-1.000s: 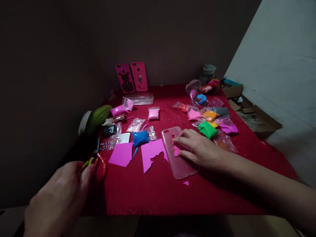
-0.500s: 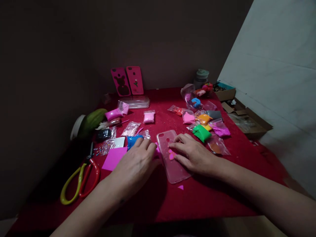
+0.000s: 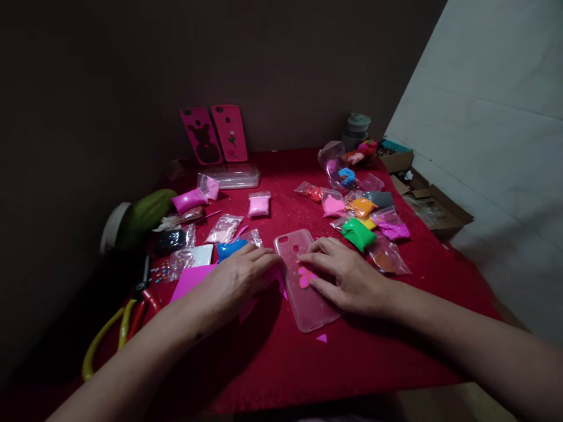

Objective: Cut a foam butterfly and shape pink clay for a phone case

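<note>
A clear phone case [image 3: 303, 313] lies flat on the red tablecloth in front of me. On it sits a small pink decoration with an orange outline [image 3: 304, 278], partly covered. My right hand [image 3: 345, 275] bends over the case's right side, with thumb and index finger closing around the decoration. My left hand [image 3: 241, 272] is stretched palm down, its fingertips at the case's upper left edge and its thumb hidden. Beneath and beside that hand show a pink sheet [image 3: 189, 280] and a blue clay packet [image 3: 229, 251]. A pink scrap [image 3: 322, 338] rests below the case.
Yellow-and-red-handled scissors [image 3: 139, 290] lie at left, partly behind my forearm. Two decorated pink phone cases [image 3: 231, 132] lean on the back wall, with clear cases [image 3: 235, 177] before them. Several clay packets [image 3: 358, 234] cover the right side. Cardboard boxes [image 3: 444, 208] stand beyond the table edge.
My left hand has straightened its fingers and lowered toward the case's edge. My right hand stays on the case, with more of the decoration's orange outline showing. The view has shifted slightly.
</note>
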Demonstrator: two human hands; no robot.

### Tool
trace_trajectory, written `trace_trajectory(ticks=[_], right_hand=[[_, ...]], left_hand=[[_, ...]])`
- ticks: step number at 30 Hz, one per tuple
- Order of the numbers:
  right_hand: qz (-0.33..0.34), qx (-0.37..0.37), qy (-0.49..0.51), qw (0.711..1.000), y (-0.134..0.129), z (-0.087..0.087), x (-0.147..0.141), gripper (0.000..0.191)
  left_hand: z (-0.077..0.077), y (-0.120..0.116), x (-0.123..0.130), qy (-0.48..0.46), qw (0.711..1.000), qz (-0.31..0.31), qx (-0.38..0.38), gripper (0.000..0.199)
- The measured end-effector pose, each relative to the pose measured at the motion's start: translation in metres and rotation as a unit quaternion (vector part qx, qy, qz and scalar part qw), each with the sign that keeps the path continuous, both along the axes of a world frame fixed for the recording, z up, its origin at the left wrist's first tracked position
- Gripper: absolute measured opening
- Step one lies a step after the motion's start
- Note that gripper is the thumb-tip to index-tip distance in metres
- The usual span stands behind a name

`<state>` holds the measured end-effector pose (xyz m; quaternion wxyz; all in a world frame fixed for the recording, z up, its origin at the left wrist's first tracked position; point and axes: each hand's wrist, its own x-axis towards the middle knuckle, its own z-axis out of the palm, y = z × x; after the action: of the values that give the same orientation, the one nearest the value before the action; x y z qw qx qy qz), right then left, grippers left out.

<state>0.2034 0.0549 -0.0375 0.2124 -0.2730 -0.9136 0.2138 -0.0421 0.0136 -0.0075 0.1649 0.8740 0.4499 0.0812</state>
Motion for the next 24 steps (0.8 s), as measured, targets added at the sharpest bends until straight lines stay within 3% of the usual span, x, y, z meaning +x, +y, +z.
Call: trace_trajectory(ticks=[9,13,15,20,24], right_hand=[[0.018,-0.016,0.041,0.999,0.002,0.0,0.005,0.039],[0.028,-0.012,0.071,0.997,0.003,0.002,0.005,0.03],[0.032,-0.016,0.081,0.996,0.003,0.001,0.006,0.027],[0.017,0.005,0.108,0.994,0.005,-0.001,0.008,0.025],[0.015,0.02,0.092,0.995,0.007,-0.004,0.008,0.019]], left_hand=[[-0.006,-0.005,-0.006,0.008,1.0,-0.018,0.009,0.035],[-0.013,-0.008,-0.005,0.005,0.997,-0.02,0.069,0.033],[-0.015,-0.011,0.0,0.005,0.993,-0.026,0.112,0.036],[-0.015,-0.019,0.022,0.017,0.98,-0.106,0.165,0.039],[-0.019,-0.023,0.033,0.035,0.981,-0.093,0.164,0.037]])
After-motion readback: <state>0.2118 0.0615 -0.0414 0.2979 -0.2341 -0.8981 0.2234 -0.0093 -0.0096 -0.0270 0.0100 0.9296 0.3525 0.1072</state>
